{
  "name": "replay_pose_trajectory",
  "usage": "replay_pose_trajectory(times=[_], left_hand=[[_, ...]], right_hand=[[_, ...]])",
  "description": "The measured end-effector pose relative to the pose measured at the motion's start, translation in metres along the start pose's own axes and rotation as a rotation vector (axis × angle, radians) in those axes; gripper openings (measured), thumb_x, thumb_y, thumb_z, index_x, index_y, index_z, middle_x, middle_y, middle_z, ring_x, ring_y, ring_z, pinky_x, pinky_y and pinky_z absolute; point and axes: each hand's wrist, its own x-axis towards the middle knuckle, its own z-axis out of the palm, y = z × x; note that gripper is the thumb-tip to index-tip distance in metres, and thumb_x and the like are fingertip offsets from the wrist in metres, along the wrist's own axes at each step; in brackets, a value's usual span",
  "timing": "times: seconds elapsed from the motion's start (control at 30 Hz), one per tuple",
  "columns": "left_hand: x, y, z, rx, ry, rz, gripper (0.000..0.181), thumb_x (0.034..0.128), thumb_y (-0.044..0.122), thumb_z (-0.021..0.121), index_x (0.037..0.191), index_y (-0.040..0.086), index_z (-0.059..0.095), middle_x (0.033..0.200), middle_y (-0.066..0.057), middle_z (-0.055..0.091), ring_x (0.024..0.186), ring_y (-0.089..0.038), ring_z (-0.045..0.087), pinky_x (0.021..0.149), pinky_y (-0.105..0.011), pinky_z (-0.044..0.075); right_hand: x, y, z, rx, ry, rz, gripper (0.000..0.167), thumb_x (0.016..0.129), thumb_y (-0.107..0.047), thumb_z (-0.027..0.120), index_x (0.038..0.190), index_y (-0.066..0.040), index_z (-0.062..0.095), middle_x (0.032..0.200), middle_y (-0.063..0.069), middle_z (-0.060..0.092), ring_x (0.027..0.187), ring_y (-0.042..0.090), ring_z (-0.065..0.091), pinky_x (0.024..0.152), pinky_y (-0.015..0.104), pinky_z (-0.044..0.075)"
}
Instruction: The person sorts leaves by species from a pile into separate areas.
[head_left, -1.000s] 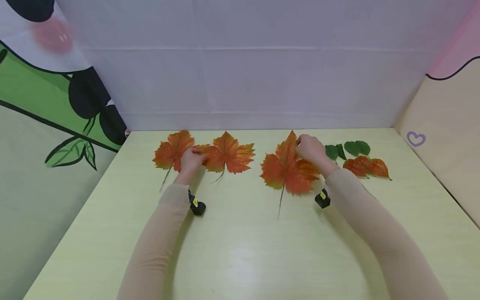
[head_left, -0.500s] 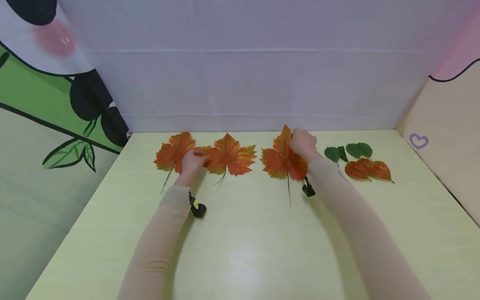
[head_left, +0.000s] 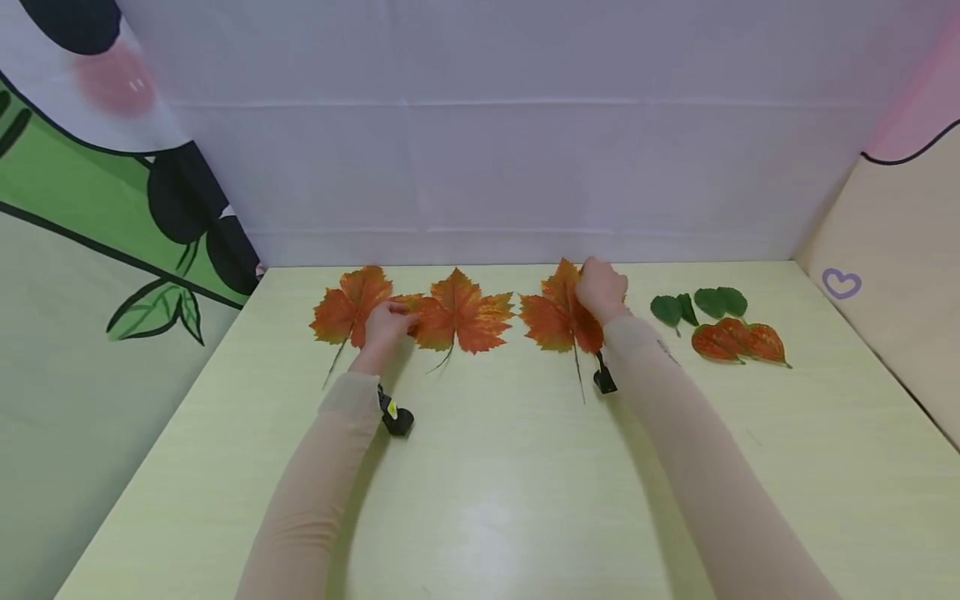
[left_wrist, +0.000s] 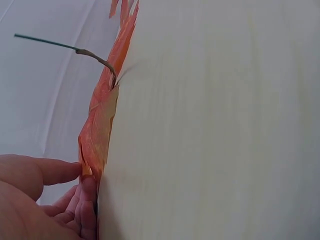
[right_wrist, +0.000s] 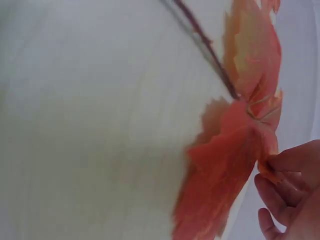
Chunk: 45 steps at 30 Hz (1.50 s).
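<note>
Three orange maple leaves with thin stems lie in a row near the table's back edge in the head view. My left hand (head_left: pixel 385 327) is between the left leaf (head_left: pixel 335 312) and the middle leaf (head_left: pixel 468 317). Seen from the left wrist, its thumb and fingers pinch the edge of the middle leaf (left_wrist: pixel 100 130). My right hand (head_left: pixel 602 289) is over the right side of the right leaf (head_left: pixel 553 312), covering part of it. In the right wrist view, thumb and forefinger pinch the edge of that leaf (right_wrist: pixel 225 155), beside the base of its stem.
Several small green leaves (head_left: pixel 720 302) lie to the right of the right hand. In front of them are small orange-red leaves (head_left: pixel 738 340). A pale cloth wall (head_left: pixel 480 175) rises behind the pale table (head_left: pixel 480 492), with printed cloth at both sides.
My right hand has moved left and slightly back, drawing the right maple leaf with it, nearer to the middle leaf. My left hand has stayed on the middle leaf.
</note>
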Motion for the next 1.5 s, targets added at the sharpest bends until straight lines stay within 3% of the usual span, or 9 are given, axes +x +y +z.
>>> replay_pose_trajectory(times=[0.33,0.57,0.67,0.87,1.13,1.5], left_hand=[[-0.004,0.006,-0.004,-0.024,-0.037,0.008,0.038,0.0897,0.016,0.055,0.123,0.000,0.047,0.115,-0.019,0.056,0.103,-0.030,0.055,0.093,-0.037,0.040],[-0.005,0.009,-0.012,-0.050,-0.036,-0.031,0.038,0.0901,0.020,0.055,0.125,0.004,0.049,0.118,-0.014,0.054,0.101,-0.026,0.054,0.076,-0.032,0.042],[-0.005,0.010,-0.018,-0.037,-0.042,-0.019,0.040,0.0900,0.021,0.055,0.126,0.005,0.047,0.118,-0.013,0.053,0.100,-0.026,0.054,0.073,-0.032,0.044],[-0.006,0.016,-0.031,0.043,-0.060,0.091,0.040,0.0899,0.022,0.054,0.125,0.004,0.047,0.118,-0.014,0.051,0.098,-0.031,0.053,0.079,-0.039,0.047],[-0.021,0.024,-0.041,0.274,-0.070,0.256,0.032,0.0911,0.026,0.053,0.116,0.005,0.052,0.109,-0.013,0.055,0.093,-0.028,0.053,0.076,-0.035,0.046],[-0.050,0.032,-0.036,0.538,-0.123,0.470,0.029,0.0904,0.027,0.053,0.110,0.006,0.056,0.101,-0.009,0.060,0.087,-0.025,0.057,0.071,-0.036,0.047]], right_hand=[[0.001,0.015,0.003,0.073,0.068,0.009,0.038,0.086,-0.014,0.046,0.121,-0.001,0.046,0.113,0.017,0.058,0.096,0.033,0.056,0.078,0.045,0.046],[-0.010,0.023,-0.015,0.058,0.041,-0.049,0.038,0.090,-0.020,0.046,0.122,0.000,0.047,0.113,0.018,0.057,0.089,0.032,0.057,0.072,0.044,0.045],[-0.019,0.029,-0.023,0.071,0.026,-0.073,0.036,0.092,-0.021,0.044,0.121,0.000,0.048,0.110,0.018,0.059,0.084,0.031,0.058,0.068,0.041,0.045],[-0.037,0.049,-0.036,0.114,0.009,-0.102,0.035,0.093,-0.024,0.043,0.118,-0.001,0.049,0.111,0.019,0.058,0.084,0.031,0.058,0.063,0.039,0.045],[-0.064,0.072,-0.042,0.100,0.013,-0.190,0.029,0.092,-0.025,0.047,0.108,-0.002,0.055,0.101,0.017,0.061,0.080,0.028,0.058,0.060,0.035,0.044],[-0.103,0.089,-0.053,0.079,0.039,-0.268,0.032,0.089,-0.032,0.054,0.105,-0.005,0.058,0.095,0.012,0.064,0.081,0.025,0.058,0.059,0.032,0.044]])
